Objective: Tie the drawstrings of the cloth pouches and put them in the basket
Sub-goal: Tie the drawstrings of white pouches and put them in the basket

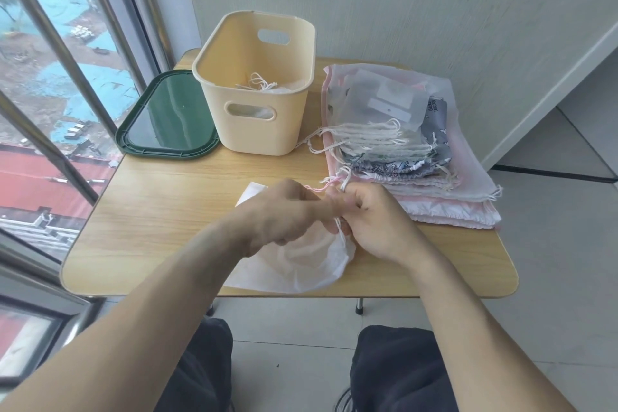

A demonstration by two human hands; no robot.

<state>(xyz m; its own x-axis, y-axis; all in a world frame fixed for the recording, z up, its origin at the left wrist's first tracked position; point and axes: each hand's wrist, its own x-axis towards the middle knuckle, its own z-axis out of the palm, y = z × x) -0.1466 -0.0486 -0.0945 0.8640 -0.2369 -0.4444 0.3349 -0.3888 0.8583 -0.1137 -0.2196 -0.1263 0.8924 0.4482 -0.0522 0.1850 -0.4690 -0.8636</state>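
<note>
A thin white cloth pouch (301, 264) lies crumpled on the near middle of a light wood-grain tabletop (160, 211). The fabric is slightly see-through and creased, and its mouth is gathered into a bunch at the right end. A white drawstring cord (340, 230) rises from that gathered mouth into the person's hands, which meet just above the pouch.

The left hand (284, 211) comes in from the near left, blurred, fingers curled toward the right hand; it seems to pinch the cord, though the blur hides the exact grip. The right hand (374, 221) has its fingers curled around the cord beside the gathered mouth, with a short end of cord sticking up above its knuckles.

Farther back, in the middle of the table, stands a cream plastic basket (257, 120) with rounded corners and oval handle slots. Inside it, at the bottom, lie white pouches with looped white cords (264, 85). Just left of the basket, touching its base, a dark green oval plastic lid (167, 117) lies flat, partly over the table's left edge.

To the right of the basket is a stack of flat cloth pouches (401, 150): white mesh, pale pink, and grey printed ones, their white cords trailing toward the left. A translucent packet with a white label (389, 100) rests on top of the stack.

Left of the table is a large window (50, 77) with metal bars. A pale wall (401, 3) stands behind the table.
</note>
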